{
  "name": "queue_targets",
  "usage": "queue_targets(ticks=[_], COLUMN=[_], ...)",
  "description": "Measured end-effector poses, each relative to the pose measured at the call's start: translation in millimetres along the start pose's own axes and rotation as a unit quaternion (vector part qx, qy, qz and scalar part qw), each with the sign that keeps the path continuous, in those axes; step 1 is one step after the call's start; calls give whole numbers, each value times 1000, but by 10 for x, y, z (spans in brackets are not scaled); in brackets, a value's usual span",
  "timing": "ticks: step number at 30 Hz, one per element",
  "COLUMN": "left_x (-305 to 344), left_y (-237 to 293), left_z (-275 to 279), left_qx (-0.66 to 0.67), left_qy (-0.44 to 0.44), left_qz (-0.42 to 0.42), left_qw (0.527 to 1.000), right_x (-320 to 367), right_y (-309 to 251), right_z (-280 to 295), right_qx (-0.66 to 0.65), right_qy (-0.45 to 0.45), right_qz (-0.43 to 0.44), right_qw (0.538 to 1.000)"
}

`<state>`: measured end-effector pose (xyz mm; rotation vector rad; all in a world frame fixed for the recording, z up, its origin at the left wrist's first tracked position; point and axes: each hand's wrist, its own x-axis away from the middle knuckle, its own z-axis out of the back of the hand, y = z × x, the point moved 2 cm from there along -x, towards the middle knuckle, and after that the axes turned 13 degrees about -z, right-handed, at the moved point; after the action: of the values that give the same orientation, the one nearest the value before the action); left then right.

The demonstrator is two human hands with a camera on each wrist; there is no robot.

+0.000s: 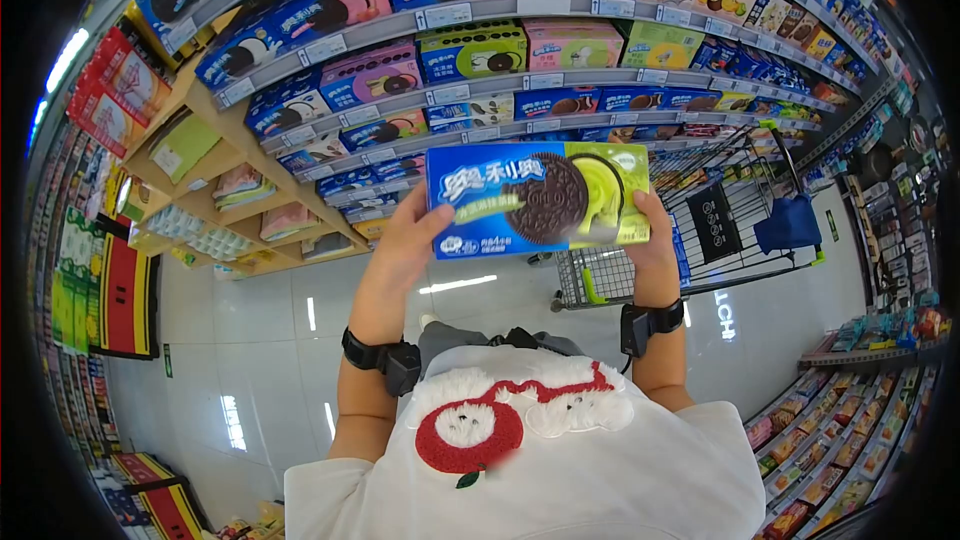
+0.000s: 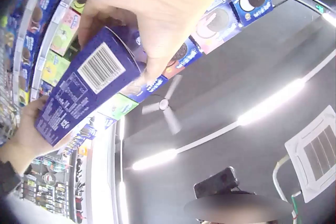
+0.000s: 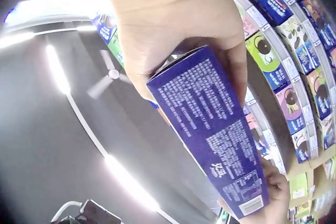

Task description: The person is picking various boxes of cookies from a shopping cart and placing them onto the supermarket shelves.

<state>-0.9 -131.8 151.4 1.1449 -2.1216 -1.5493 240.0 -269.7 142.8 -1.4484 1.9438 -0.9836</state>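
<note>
A blue and green box of sandwich cookies (image 1: 480,225) is held up level in front of the chest, its printed front facing the head camera. My left hand (image 1: 415,237) grips its left end, the thumb on the front. At the opposite end, my right hand (image 1: 653,232) holds it the same way. In the left wrist view, the long purple-blue side of the box (image 2: 86,85) carries a barcode, with fingers wrapped behind it. Dense small print covers the box's side (image 3: 210,124) in the right wrist view.
Shelves stacked with cookie boxes (image 1: 470,52) run ahead of the hands. A shopping cart (image 1: 590,280) stands at the right, partly behind the right hand. To the left is a wooden display rack (image 1: 215,150); snack shelves (image 1: 840,440) line the lower right.
</note>
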Motion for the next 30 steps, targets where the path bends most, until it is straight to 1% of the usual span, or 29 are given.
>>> queue_targets(ticks=[1, 4, 5, 8, 9, 12, 13, 16, 17, 20, 21, 24, 27, 30], left_x=[17, 42, 36, -6, -35, -89, -110, -114, -116, -121, -112, -94, -70, -17], left_y=[2, 88, 57, -3, -63, -106, -186, -349, -323, -473, -493, -582, -730, -869], left_z=[13, -98, -57, 16, 90, 91, 163, 209, 103, 154, 150, 171, 249, 227], left_qx=[-49, -133, -129, -41, -36, 96, 103, 185, 169, 224, 239, 270, 275, 252], left_qy=[-8, -10, -4, 51, 63, 107, 105, 117, 135, 113, 111, 128, 135, 102], left_qz=[2, -17, -6, 16, 26, 69, 92, 177, 192, 226, 235, 258, 267, 264], left_qw=[999, 991, 992, 998, 997, 987, 985, 960, 957, 941, 935, 919, 914, 925], right_x=[11, 48, 46, 0, -6, 26, 18, 2, -4, 18, 12, 2, -38, 54], right_y=[-45, -101, -103, -44, -23, -64, -92, -102, -125, -161, -164, -135, -101, -170], right_z=[-40, -144, -133, -153, -150, -237, -239, -201, -200, -253, -245, -168, -122, -323], right_qx=[40, 87, 100, 107, 100, 46, 81, 217, 243, 231, 227, 172, 225, 289], right_qy=[-21, -41, -34, 35, 17, -46, -67, -99, -99, -36, -16, 18, 21, -7], right_qz=[9, 21, 21, -20, -26, 22, 21, 66, 92, 36, 40, -10, 72, 167], right_qw=[999, 995, 994, 993, 994, 998, 994, 969, 960, 972, 973, 985, 971, 943])
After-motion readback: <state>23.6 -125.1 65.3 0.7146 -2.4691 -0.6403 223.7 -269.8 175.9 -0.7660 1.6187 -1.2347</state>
